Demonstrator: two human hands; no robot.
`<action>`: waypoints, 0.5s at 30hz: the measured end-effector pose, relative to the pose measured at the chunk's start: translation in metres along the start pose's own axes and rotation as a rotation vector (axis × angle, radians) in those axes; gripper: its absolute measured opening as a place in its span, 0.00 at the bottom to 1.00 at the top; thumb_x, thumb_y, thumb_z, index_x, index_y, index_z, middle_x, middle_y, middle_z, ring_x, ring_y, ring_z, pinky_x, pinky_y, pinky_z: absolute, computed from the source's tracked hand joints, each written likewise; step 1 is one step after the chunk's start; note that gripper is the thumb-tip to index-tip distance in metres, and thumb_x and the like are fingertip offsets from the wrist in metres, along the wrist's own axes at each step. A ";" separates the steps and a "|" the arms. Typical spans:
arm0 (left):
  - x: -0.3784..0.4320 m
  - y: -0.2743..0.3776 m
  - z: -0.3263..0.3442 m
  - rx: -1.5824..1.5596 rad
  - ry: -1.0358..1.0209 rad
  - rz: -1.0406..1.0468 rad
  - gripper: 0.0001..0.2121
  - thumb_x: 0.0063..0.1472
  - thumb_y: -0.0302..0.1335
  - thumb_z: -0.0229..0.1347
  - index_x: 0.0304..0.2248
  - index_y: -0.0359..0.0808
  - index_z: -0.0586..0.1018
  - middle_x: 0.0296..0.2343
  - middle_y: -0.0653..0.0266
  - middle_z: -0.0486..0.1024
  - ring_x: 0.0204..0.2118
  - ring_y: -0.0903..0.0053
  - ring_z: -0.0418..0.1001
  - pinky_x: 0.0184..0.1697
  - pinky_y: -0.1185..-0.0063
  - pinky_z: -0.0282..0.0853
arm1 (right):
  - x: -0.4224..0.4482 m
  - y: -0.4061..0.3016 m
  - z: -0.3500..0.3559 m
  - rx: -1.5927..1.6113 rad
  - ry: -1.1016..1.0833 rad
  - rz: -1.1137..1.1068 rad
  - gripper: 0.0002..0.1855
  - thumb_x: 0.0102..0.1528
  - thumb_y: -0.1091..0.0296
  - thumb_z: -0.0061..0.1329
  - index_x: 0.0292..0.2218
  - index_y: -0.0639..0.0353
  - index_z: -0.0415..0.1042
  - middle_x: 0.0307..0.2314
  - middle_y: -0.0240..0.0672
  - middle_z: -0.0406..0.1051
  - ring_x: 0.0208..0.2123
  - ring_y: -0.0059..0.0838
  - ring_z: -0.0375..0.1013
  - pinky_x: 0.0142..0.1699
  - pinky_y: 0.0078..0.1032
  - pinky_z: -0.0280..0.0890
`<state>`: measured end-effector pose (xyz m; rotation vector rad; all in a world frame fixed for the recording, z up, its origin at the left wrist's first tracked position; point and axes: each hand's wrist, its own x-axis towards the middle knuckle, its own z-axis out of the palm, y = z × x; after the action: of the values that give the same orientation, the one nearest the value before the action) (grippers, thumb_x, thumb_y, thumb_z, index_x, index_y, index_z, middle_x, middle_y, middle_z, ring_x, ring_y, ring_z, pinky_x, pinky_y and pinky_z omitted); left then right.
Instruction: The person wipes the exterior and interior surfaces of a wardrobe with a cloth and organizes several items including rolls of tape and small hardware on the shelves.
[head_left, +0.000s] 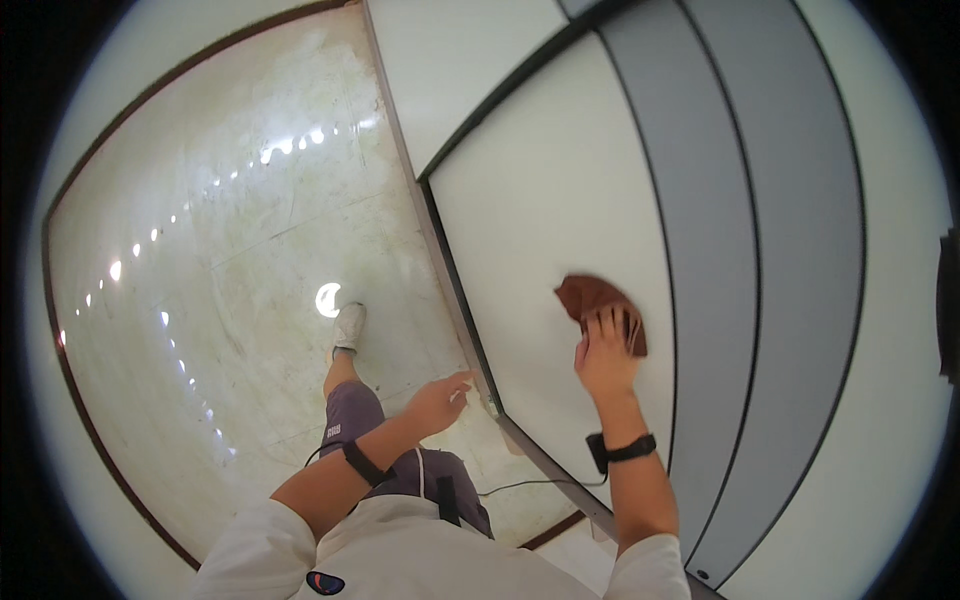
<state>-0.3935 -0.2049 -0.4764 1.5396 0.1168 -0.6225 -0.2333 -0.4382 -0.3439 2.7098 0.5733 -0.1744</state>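
Observation:
A reddish-brown cloth (592, 292) lies pressed flat against a white panel (525, 210), under the spread fingers of my right hand (611, 356). Part of the cloth sticks out beyond the fingertips to the upper left, and its folded edge shows at the right of the hand. My left hand (439, 405) hangs in the air in front of my body, its fingers loosely bent and apart, with nothing seen in it. The closest thing to that hand is the dark edge strip (465, 315) along the panel's bottom.
Grey panels (802, 225) adjoin the white one, split by black seams. A glossy pale floor (225, 285) with light reflections and a brown border lies left. My shoe (349, 327) stands on it. A thin cable (540, 482) runs from my right wrist strap (622, 448) towards my waist.

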 end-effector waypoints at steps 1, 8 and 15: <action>0.006 0.003 -0.026 0.009 0.018 -0.024 0.21 0.61 0.24 0.48 0.54 0.43 0.69 0.40 0.57 0.78 0.42 0.59 0.76 0.44 0.69 0.70 | 0.037 -0.008 -0.004 -0.022 0.047 -0.034 0.25 0.52 0.68 0.48 0.52 0.59 0.67 0.55 0.39 0.62 0.61 0.39 0.54 0.64 0.43 0.49; 0.023 -0.046 -0.141 -0.012 0.239 -0.065 0.17 0.61 0.23 0.47 0.50 0.40 0.72 0.38 0.58 0.79 0.37 0.61 0.77 0.41 0.71 0.70 | 0.258 -0.070 -0.045 -0.125 0.298 -0.113 0.27 0.54 0.65 0.45 0.56 0.57 0.64 0.59 0.35 0.56 0.63 0.40 0.49 0.67 0.44 0.45; 0.045 -0.081 -0.137 -0.167 0.151 -0.252 0.17 0.63 0.21 0.45 0.52 0.39 0.70 0.38 0.59 0.78 0.36 0.73 0.76 0.39 0.78 0.70 | 0.285 -0.080 -0.020 -0.132 0.282 -0.077 0.29 0.58 0.63 0.43 0.60 0.48 0.60 0.63 0.30 0.49 0.66 0.39 0.45 0.67 0.44 0.45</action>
<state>-0.3491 -0.0816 -0.5774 1.4195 0.4724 -0.6762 -0.0066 -0.2581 -0.4066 2.6020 0.7408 0.2223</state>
